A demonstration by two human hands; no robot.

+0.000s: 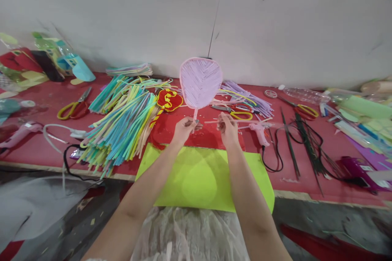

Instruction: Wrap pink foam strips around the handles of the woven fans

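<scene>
My left hand pinches the thin handle of a small pink woven fan and holds it upright above the red table. Just to its right, my right hand has its fingers pinched together near a thin pale stick; what it grips is too small to name. Both hands hover over a red sheet that lies behind a lime-green sheet.
A heap of coloured strips lies to the left beside a red-and-yellow ornament. Yellow-handled scissors, more scissors, pink glue guns, dark wires and paper stacks surround them. A white wall backs the table.
</scene>
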